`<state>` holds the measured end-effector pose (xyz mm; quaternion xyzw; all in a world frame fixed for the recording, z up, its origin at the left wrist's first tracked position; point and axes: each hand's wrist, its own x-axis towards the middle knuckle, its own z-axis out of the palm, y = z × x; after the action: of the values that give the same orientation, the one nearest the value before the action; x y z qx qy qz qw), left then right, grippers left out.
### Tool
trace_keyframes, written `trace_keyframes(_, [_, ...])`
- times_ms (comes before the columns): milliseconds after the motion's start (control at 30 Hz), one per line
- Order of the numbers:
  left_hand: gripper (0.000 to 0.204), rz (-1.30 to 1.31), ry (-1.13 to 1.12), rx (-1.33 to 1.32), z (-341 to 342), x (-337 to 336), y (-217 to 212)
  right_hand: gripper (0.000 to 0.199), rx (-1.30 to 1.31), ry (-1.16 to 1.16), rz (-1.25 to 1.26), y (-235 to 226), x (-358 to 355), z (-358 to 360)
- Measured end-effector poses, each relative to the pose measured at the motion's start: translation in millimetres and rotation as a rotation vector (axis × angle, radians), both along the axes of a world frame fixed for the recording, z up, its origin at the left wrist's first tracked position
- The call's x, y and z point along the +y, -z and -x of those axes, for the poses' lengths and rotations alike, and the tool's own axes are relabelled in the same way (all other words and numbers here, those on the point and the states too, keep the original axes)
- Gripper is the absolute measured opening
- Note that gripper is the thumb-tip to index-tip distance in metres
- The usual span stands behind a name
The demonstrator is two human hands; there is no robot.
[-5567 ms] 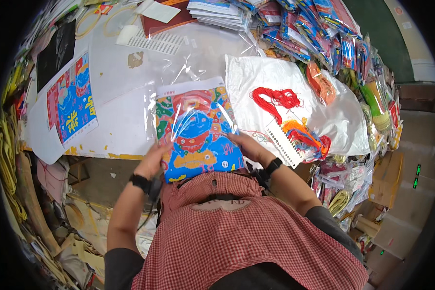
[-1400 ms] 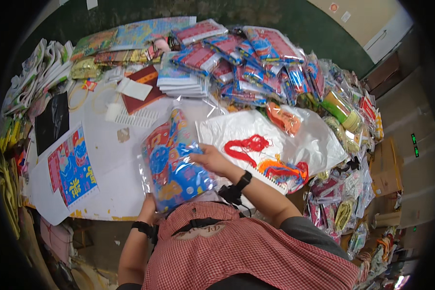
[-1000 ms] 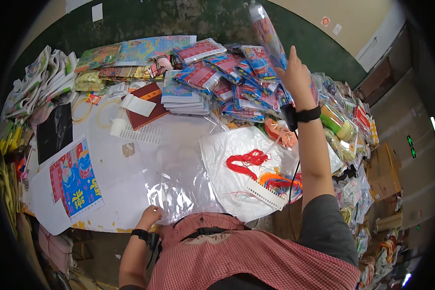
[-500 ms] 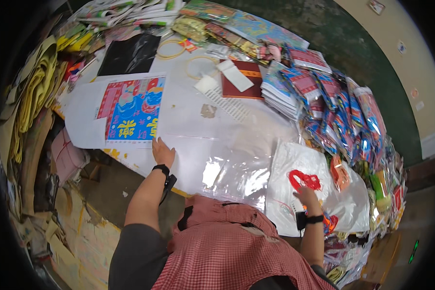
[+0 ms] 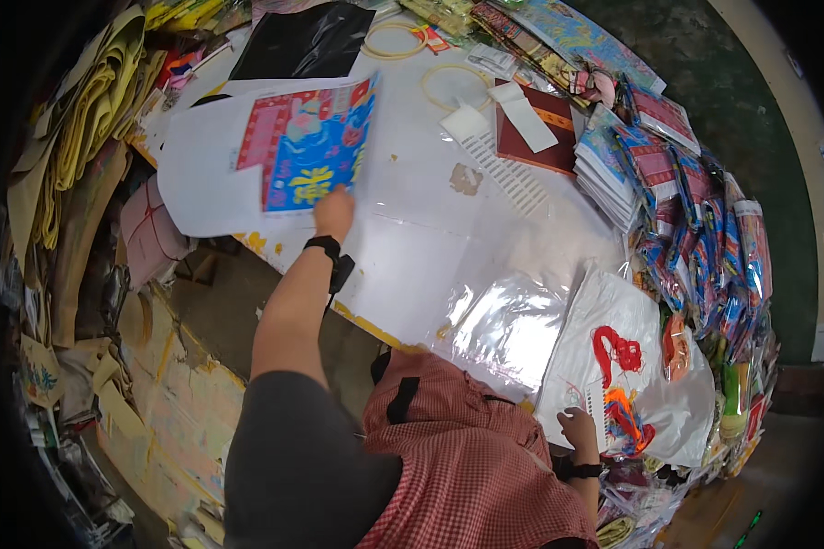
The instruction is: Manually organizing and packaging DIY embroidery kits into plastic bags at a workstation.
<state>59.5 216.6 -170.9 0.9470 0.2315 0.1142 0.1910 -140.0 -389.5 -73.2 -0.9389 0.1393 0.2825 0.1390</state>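
My left hand (image 5: 333, 215) pinches the lower right corner of a printed paper sheet (image 5: 316, 151), blue and red with yellow lettering. That edge of the sheet is raised and slightly blurred. Plain white paper (image 5: 201, 183) lies beside and under its left part. At the table's near right, my right hand (image 5: 579, 428) is over the edge of a white plastic bag (image 5: 563, 366), its fingers loosely apart with nothing visible in them. On the bag, close to that hand, lie a bundle of red thread (image 5: 621, 355) and a tangle of orange and blue thread (image 5: 624, 423).
Clear plastic film (image 5: 508, 320) covers the near table surface (image 5: 384, 265). A maroon folder (image 5: 533, 137) and round hoops (image 5: 395, 41) lie farther back, beside a black sheet (image 5: 302, 41). Packaged kits (image 5: 677, 210) pile up on the right. Yellow cloth (image 5: 101, 119) hangs at left.
My left hand has taken hold of the printed sheet and raised its right edge. My right hand has drawn back from the red thread toward my body. The view has shifted left.
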Motion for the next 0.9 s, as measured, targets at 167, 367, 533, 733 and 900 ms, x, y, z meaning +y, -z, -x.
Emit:
trace_keyframes(167, [0.017, 0.357, 0.551, -0.063, 37.5, -141.3, -55.9, 0.033, -0.039, 0.102, -0.446, -14.2, 61.5, -36.4])
trace_keyframes(367, [0.05, 0.345, 1.441, 0.369, 124.5, -251.4, -42.1, 0.066, 0.071, 0.5, -0.882, 8.7, 95.9, -85.9])
trace_keyframes(533, [0.062, 0.191, 0.992, 0.434, 148.8, -198.3, -2.9, 0.053, 0.078, 0.602, -0.835, 28.1, 97.5, -88.6])
trace_keyframes(733, [0.064, 0.061, 0.681, 0.212, 161.1, -209.6, -18.8, 0.024, -0.149, 0.443, -0.784, 41.3, 81.8, -86.7])
trace_keyframes(900, [0.057, -0.014, 0.44, -0.02, 150.6, -221.1, -35.4, 0.021, -0.334, 0.437, -0.881, -5.1, 79.4, -75.7])
